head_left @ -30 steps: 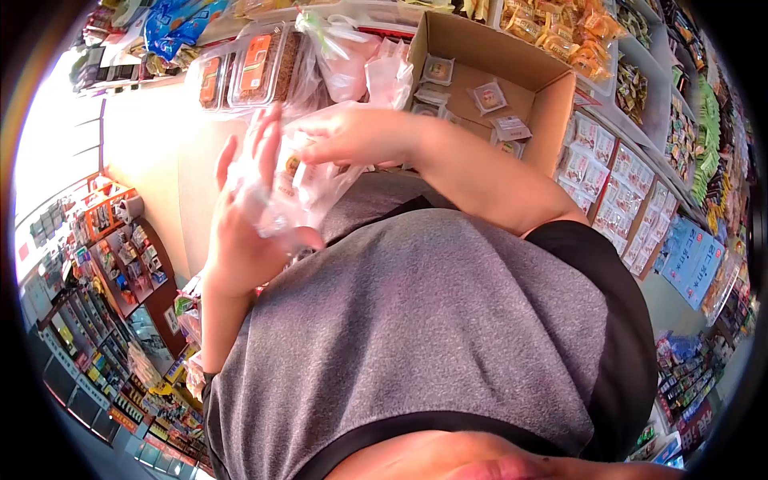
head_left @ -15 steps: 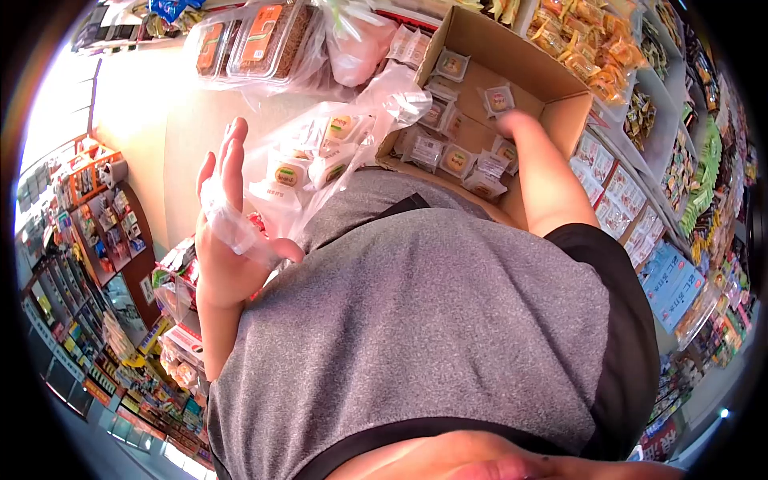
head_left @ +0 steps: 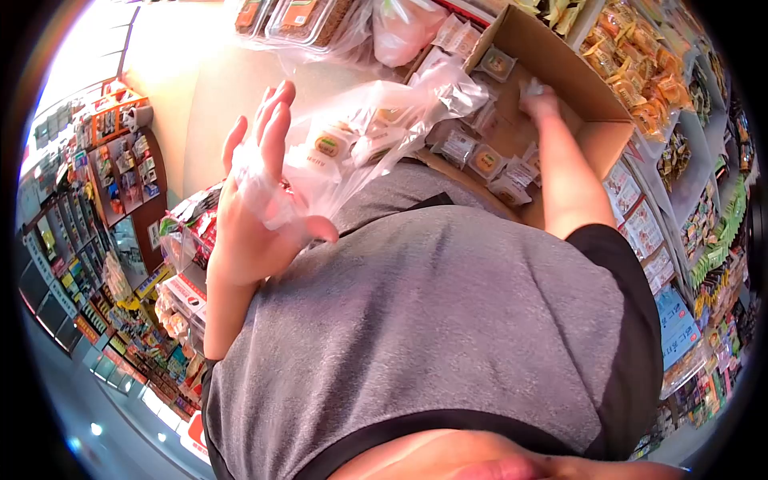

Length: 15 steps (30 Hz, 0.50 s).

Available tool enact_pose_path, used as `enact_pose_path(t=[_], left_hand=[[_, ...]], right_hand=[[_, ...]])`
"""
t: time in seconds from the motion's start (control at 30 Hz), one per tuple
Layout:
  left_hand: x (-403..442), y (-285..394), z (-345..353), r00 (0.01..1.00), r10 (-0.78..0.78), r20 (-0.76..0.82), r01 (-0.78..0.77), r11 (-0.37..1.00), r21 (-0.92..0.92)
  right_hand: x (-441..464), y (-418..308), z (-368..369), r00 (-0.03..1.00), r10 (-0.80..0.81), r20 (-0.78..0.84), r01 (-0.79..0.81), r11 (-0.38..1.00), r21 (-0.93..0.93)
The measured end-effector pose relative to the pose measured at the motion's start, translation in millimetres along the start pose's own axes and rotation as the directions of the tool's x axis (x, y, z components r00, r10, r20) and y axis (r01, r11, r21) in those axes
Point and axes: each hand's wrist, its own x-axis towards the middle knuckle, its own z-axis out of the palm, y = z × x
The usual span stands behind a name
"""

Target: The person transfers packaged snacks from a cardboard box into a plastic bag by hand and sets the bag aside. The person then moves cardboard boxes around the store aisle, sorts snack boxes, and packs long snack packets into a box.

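Note:
My left hand [head_left: 268,192] is raised with its fingers spread, and part of a clear plastic bag [head_left: 424,100] is looped around its palm. Small wrapped round cakes [head_left: 328,144] show through the bag, which stretches right to the rim of a cardboard box [head_left: 592,84]. Inside the box, my right hand [head_left: 541,102] has its fingers pressed together on a small clear packet, blurred at the fingertips. Near its lower edge lie several wrapped cakes [head_left: 486,162], and another [head_left: 496,64] is in the upper left corner.
Clear trays of brown food [head_left: 308,20] and a pinkish bag [head_left: 404,30] are beyond my left hand. Bins of orange-wrapped snacks [head_left: 636,56] border the box on the right. Packaged goods [head_left: 188,228] stand beside my left forearm; store shelves [head_left: 124,188] are farther left.
My right hand left the bag at my left hand, reached into the box and closed on a packet there. The view has shifted, and the bag now lies more stretched toward the box.

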Motion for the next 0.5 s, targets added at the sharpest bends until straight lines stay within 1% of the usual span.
enact_pose_path(t=[0.03,0.07,0.1,0.13,0.17,0.2,0.23,0.3,0.33,0.37,0.4,0.43,0.47,0.5], left_hand=[[0.6,0.5,0.6,1.0,0.0,-0.012,0.0,1.0,0.002],[0.5,-0.9,2.0,1.0,0.008,-0.028,-0.008,1.0,0.002],[0.1,-2.9,4.4,0.999,0.008,-0.036,-0.006,0.999,0.04],[0.5,-5.1,7.6,0.999,0.01,-0.045,-0.007,0.997,0.077],[1.7,-6.2,9.7,0.999,0.013,-0.05,-0.007,0.994,0.111],[4.2,-6.1,9.7,0.998,0.032,-0.05,-0.026,0.992,0.121],[5.6,-6.2,10.1,0.997,0.045,-0.06,-0.038,0.992,0.117],[8.7,-5.9,9.4,0.993,0.085,-0.076,-0.076,0.991,0.11],[9.2,-4.1,7.4,0.992,0.084,-0.089,-0.079,0.995,0.06],[11.7,-0.2,7.5,0.991,0.085,-0.099,-0.085,0.996,0.005],[13.8,3.4,8.1,0.991,0.085,-0.108,-0.091,0.994,-0.053],[15.2,6.9,8.5,0.989,0.079,-0.124,-0.089,0.993,-0.079],[14.0,9.2,7.2,0.989,0.067,-0.135,-0.082,0.991,-0.108],[12.0,8.1,6.7,0.989,0.048,-0.143,-0.068,0.988,-0.14]], right_hand=[[-3.6,-17.3,-10.3,0.988,0.067,0.141,-0.109,0.943,0.316],[-21.8,-37.7,-21.7,0.981,-0.091,0.172,0.013,0.913,0.408],[-49.6,-58.5,-34.3,0.952,-0.248,0.182,0.127,0.856,0.501],[-77.9,-78.2,-43.0,0.887,-0.429,0.169,0.252,0.759,0.6],[-111.1,-96.7,-47.1,0.795,-0.591,0.136,0.352,0.632,0.69],[-150.1,-118.3,-47.0,0.664,-0.746,0.052,0.46,0.462,0.759],[-189.6,-134.8,-40.4,0.507,-0.86,-0.053,0.533,0.265,0.804],[-254.1,-147.0,-18.0,0.264,-0.957,-0.119,0.602,0.067,0.796],[-275.4,-154.6,-3.7,0.063,-0.985,-0.158,0.826,-0.038,0.563],[-287.6,-158.8,6.9,-0.134,-0.983,-0.126,0.949,-0.164,0.271],[-294.1,-159.2,15.7,-0.174,-0.982,0.072,0.963,-0.155,0.218],[-295.7,-156.2,19.1,-0.193,-0.943,0.273,0.975,-0.151,0.166],[-288.7,-154.7,18.2,-0.158,-0.949,0.273,0.978,-0.112,0.174],[-281.7,-151.9,6.2,-0.016,-0.976,0.215,0.942,0.058,0.33]])
